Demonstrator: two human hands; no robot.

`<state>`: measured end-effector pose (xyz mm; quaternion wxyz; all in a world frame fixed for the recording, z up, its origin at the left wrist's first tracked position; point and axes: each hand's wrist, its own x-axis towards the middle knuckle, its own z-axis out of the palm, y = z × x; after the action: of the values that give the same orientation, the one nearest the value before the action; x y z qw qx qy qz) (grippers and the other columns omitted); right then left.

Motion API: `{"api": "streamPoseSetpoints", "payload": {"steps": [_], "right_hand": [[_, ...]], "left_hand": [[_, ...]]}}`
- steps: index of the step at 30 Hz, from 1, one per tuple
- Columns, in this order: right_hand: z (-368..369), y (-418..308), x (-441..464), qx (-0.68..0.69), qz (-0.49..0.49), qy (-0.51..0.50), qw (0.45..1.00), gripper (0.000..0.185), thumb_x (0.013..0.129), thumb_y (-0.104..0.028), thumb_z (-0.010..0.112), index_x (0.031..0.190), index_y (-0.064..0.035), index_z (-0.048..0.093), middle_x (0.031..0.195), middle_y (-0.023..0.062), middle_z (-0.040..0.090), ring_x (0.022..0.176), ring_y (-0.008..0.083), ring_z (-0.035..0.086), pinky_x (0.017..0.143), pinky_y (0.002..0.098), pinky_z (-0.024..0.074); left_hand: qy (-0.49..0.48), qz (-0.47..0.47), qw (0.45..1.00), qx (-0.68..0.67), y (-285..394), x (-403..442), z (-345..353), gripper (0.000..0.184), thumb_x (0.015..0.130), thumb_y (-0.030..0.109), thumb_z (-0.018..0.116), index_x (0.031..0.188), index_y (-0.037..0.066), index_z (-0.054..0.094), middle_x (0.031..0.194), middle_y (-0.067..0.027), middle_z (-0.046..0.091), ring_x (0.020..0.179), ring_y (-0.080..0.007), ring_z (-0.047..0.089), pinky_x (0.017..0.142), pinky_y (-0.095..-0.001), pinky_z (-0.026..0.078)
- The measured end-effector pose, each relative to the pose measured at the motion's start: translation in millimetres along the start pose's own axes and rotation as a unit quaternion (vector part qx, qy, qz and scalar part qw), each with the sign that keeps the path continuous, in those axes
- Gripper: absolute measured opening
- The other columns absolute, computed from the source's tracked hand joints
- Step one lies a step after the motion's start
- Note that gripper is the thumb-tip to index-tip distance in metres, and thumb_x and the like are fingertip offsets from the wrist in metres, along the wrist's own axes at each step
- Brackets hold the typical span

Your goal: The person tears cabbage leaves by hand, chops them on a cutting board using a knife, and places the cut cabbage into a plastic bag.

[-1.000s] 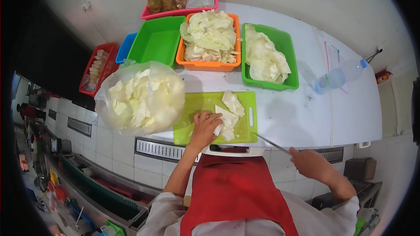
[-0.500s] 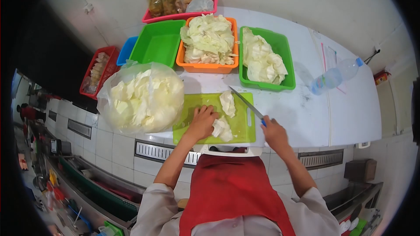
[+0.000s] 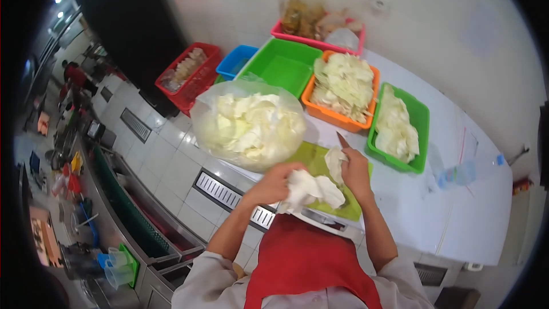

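Here, the left hand (image 3: 273, 184) has its fingers curled around a clump of white cabbage leaves (image 3: 315, 190), lifted over the near edge of the lime-green cutting board (image 3: 311, 157). The right hand (image 3: 355, 169) is closed on a kitchen knife (image 3: 342, 141), its blade jutting out away from the body. Another cabbage piece (image 3: 334, 163) sits against that hand's fingers; whether they grip it too, I cannot tell. A plastic bag (image 3: 209, 137) full of cabbage stands just left of the board.
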<state>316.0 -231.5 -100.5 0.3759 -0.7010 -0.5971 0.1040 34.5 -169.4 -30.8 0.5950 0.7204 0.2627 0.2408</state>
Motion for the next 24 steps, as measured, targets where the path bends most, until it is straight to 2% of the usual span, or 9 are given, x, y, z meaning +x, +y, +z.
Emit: {"api": "streamPoseSetpoints", "payload": {"steps": [2, 4, 6, 8, 10, 13, 16, 20, 24], "right_hand": [[-26.2, -41.2, 17.9, 0.028, 0.004, 0.008, 1.000, 0.036, 0.096, -0.003, 0.069, 0.131, 0.0037, 0.064, 0.109, 0.0191, 0.072, 0.091, 0.0262, 0.072, 0.079, 0.0366, 0.0577], [-42.7, -113.8, 49.7, 0.313, -0.028, 0.088, 0.945, 0.030, 0.101, -0.003, 0.065, 0.131, 0.0018, 0.064, 0.100, 0.0127, 0.073, 0.089, 0.0136, 0.069, 0.076, 0.0312, 0.0561], [-37.3, -162.3, 93.0, 0.387, -0.074, 0.045, 0.918, 0.025, 0.105, -0.005, 0.063, 0.129, -0.0003, 0.065, 0.097, 0.0087, 0.072, 0.088, 0.0092, 0.067, 0.073, 0.0301, 0.0550], [-12.8, -196.4, 140.3, 0.305, -0.127, -0.016, 0.944, 0.029, 0.099, -0.012, 0.069, 0.125, 0.0012, 0.066, 0.099, 0.0159, 0.076, 0.078, 0.0281, 0.076, 0.069, 0.0388, 0.0568], [25.5, -201.1, 175.9, 0.180, -0.195, -0.127, 0.956, 0.033, 0.099, -0.017, 0.071, 0.128, -0.0018, 0.066, 0.108, 0.0191, 0.077, 0.091, 0.0360, 0.076, 0.079, 0.0452, 0.0583], [40.8, -191.9, 190.4, -0.026, -0.280, -0.300, 0.912, 0.039, 0.098, -0.024, 0.073, 0.131, -0.0056, 0.066, 0.116, 0.0216, 0.075, 0.107, 0.0403, 0.073, 0.092, 0.0508, 0.0565], [19.5, -207.5, 179.4, -0.127, -0.276, -0.271, 0.913, 0.044, 0.098, -0.031, 0.074, 0.137, -0.0120, 0.067, 0.119, 0.0221, 0.073, 0.115, 0.0374, 0.070, 0.100, 0.0514, 0.0544], [37.5, -228.6, 186.3, -0.143, -0.281, -0.344, 0.885, 0.051, 0.100, -0.038, 0.070, 0.148, -0.0214, 0.063, 0.119, 0.0226, 0.073, 0.116, 0.0381, 0.070, 0.098, 0.0507, 0.0554], [99.4, -243.2, 184.4, -0.249, -0.414, -0.333, 0.810, 0.054, 0.105, -0.036, 0.061, 0.158, -0.0303, 0.053, 0.139, 0.0176, 0.066, 0.129, 0.0390, 0.064, 0.096, 0.0543, 0.0552]], "left_hand": [[0.116, 0.059, 0.991, -0.023, 34.1, -5.8, -54.2, 0.031, 0.084, 0.010, 0.084, 0.112, 0.006, 0.070, 0.100, -0.0015, 0.074, 0.094, -0.0131, 0.069, 0.088, -0.0308, 0.056], [0.293, 0.078, 0.951, -0.059, 63.7, 9.1, -89.4, 0.039, 0.081, 0.010, 0.086, 0.116, 0.003, 0.071, 0.099, -0.0020, 0.076, 0.086, -0.0158, 0.071, 0.086, -0.0314, 0.057], [0.305, 0.069, 0.937, 0.154, 61.1, 42.1, -134.1, 0.052, 0.079, 0.009, 0.088, 0.125, -0.001, 0.066, 0.109, -0.0096, 0.077, 0.098, -0.0255, 0.073, 0.093, -0.0363, 0.056], [0.320, 0.062, 0.914, 0.241, 26.9, 64.3, -162.3, 0.058, 0.078, 0.012, 0.088, 0.130, 0.000, 0.065, 0.116, -0.0133, 0.075, 0.106, -0.0314, 0.071, 0.097, -0.0383, 0.055], [0.331, 0.062, 0.883, 0.328, 7.9, 69.7, -182.1, 0.063, 0.078, 0.015, 0.089, 0.134, 0.002, 0.063, 0.123, -0.0169, 0.073, 0.114, -0.0373, 0.070, 0.102, -0.0404, 0.053], [0.188, 0.030, 0.873, 0.448, 10.7, 54.7, -202.9, 0.067, 0.080, 0.022, 0.088, 0.141, 0.009, 0.063, 0.157, -0.0182, 0.051, 0.139, -0.0396, 0.053, 0.118, -0.0470, 0.041], [0.186, 0.052, 0.817, 0.544, 21.6, 32.1, -215.3, 0.069, 0.082, 0.025, 0.088, 0.145, 0.012, 0.062, 0.155, -0.0178, 0.053, 0.139, -0.0398, 0.054, 0.119, -0.0485, 0.040], [0.195, 0.070, 0.838, 0.504, 49.3, 41.6, -221.2, 0.060, 0.088, 0.000, 0.072, 0.147, 0.002, 0.059, 0.159, -0.0212, 0.049, 0.139, -0.0424, 0.056, 0.116, -0.0458, 0.045], [0.219, 0.029, 0.850, 0.478, 72.3, 64.1, -215.6, 0.064, 0.083, -0.016, 0.059, 0.145, -0.004, 0.058, 0.159, -0.0241, 0.049, 0.141, -0.0434, 0.054, 0.116, -0.0449, 0.046]]}}
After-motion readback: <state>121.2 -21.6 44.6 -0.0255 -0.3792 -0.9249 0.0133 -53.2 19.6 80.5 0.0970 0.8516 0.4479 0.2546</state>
